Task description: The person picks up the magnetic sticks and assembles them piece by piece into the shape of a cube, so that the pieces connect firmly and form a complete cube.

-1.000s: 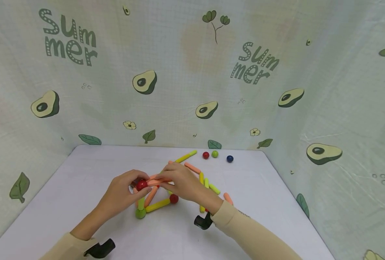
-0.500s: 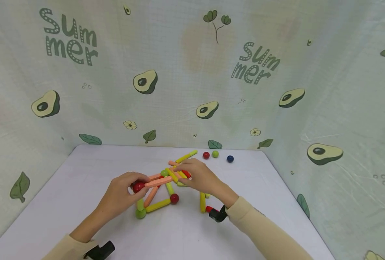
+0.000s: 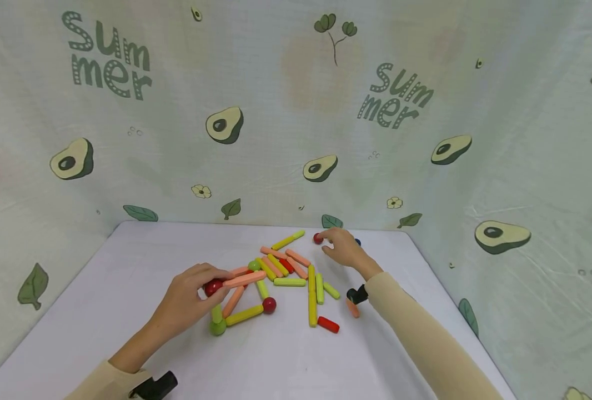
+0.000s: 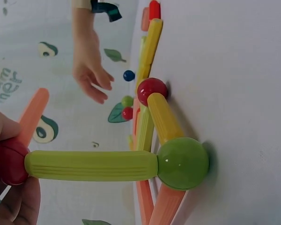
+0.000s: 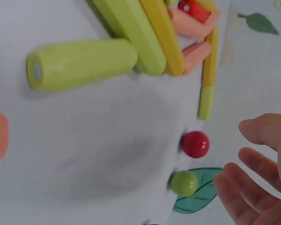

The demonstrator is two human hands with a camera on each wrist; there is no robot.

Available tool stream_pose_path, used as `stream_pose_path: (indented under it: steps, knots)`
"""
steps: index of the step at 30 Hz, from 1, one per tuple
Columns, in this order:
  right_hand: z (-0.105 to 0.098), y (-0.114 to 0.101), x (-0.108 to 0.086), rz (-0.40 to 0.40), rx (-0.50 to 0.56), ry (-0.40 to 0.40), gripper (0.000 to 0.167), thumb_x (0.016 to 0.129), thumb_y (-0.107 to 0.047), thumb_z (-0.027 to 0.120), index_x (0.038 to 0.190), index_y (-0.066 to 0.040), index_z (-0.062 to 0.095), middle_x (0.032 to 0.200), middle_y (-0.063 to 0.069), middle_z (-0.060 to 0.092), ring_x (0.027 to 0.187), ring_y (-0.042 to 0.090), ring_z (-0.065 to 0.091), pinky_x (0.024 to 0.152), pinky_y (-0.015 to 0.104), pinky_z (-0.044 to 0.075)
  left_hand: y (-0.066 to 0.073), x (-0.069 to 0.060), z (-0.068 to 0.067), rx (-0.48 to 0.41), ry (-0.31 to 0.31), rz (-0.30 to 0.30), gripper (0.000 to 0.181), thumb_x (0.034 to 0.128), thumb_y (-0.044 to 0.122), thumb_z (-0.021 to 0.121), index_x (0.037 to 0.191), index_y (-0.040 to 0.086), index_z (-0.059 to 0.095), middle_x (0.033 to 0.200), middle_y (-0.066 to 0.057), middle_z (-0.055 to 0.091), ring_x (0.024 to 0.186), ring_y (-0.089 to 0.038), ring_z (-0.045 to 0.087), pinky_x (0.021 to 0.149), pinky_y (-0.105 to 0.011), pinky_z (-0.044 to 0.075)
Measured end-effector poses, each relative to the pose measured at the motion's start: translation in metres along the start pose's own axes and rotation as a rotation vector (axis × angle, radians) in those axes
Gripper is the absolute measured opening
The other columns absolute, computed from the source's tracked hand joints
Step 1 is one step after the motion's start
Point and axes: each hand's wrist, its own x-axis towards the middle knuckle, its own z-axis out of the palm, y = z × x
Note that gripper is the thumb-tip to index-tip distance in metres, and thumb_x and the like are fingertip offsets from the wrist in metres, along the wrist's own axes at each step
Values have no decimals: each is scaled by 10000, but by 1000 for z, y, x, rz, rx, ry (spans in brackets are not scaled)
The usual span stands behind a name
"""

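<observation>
My left hand [image 3: 188,294] grips a red ball [image 3: 213,286] at the top of a rod-and-ball frame. From that ball an orange rod [image 3: 244,279] sticks out to the right, its far end free. A light green rod [image 4: 91,165] links the held ball to a green ball [image 4: 182,163] on the table. A yellow rod [image 3: 244,315] runs from there to another red ball [image 3: 269,305]. At the back, my right hand [image 3: 346,248] reaches over the table, fingers apart and holding nothing. Near it lie a loose red ball [image 5: 195,144] and a loose green ball [image 5: 184,183].
Loose orange, yellow, green and red rods lie in a cluster [image 3: 290,282] right of the frame. A short red rod [image 3: 328,324] lies nearer the front. A blue ball [image 4: 129,75] is at the back. A printed cloth [image 3: 276,122] hangs behind the white table [image 3: 286,361].
My right hand has let go of the orange rod and moved right and back to the loose balls. My left hand still holds the red ball, almost unmoved.
</observation>
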Motion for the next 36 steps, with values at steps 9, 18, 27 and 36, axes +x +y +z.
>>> stream_pose_path:
  steps: [9,18,27,36]
  knots:
    - [24,32,32,141,0,-78,477,1008,-70,689,1472,-10,593,1484,225,566,1318,375,573,1149,536,455,-2,0,3,-19,11,8,301,856,92,897,1126,186,806,1008,117,718,848,-59,564,656,-222,544]
    - [35,31,45,166,14,-110,494,986,-34,702,1471,-30,605,1450,204,589,1295,348,586,1143,496,471,-4,0,2,-22,1,-6,278,876,123,887,1136,184,807,1016,126,716,860,-60,572,674,-247,560]
    - [46,41,44,123,45,-142,405,985,-67,755,1383,-41,684,1254,131,695,1109,265,631,1032,423,546,-3,1,1,-25,-2,-6,282,868,113,892,1131,172,808,1017,119,719,854,-67,569,649,-235,535]
    - [29,17,31,39,151,-99,398,986,-115,773,1369,-44,690,1232,91,716,1037,229,663,959,382,583,-3,1,2,-20,-7,-25,283,877,127,887,1136,207,805,1018,123,717,854,-69,567,652,-221,525]
